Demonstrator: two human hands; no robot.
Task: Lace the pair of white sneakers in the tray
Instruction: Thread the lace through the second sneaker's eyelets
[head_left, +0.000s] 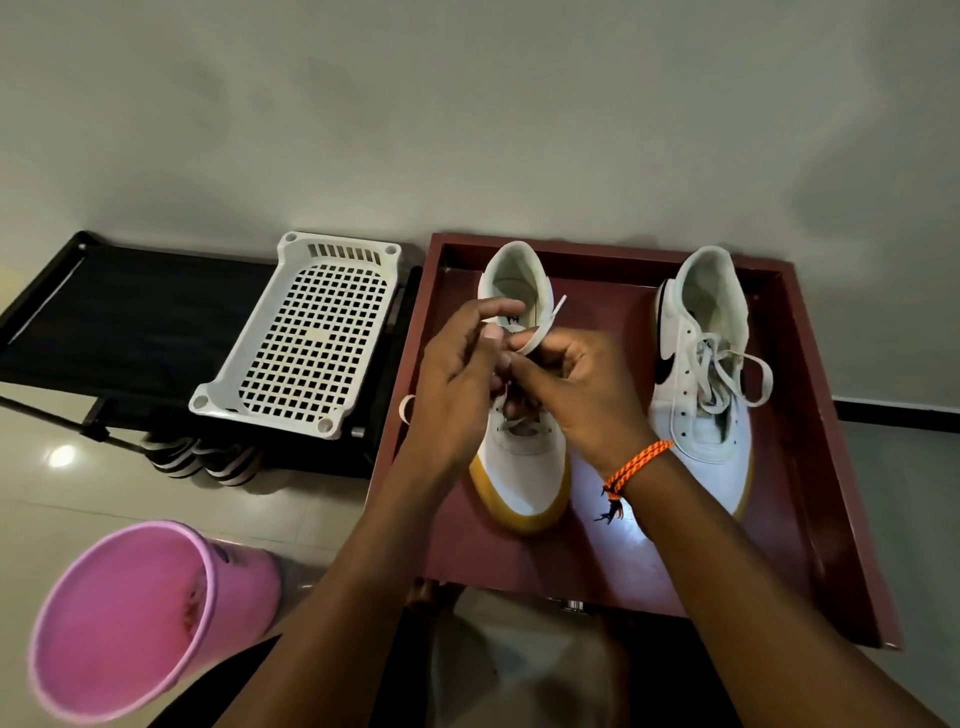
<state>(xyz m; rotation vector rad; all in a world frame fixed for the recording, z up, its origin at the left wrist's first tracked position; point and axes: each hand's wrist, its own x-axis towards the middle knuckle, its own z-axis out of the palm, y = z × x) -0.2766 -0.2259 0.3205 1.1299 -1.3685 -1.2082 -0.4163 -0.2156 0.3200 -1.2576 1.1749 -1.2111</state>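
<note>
Right sneaker (701, 374) laced and bowed in the tray (810, 467). Left hand (457, 384) and right hand (576, 389) pinch the lace (540, 327) over the unfinished left sneaker (519, 467).

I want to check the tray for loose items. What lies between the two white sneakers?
In the head view, only bare tray floor lies between the left sneaker and the right sneaker; the right hand and wrist reach over that gap.
</note>
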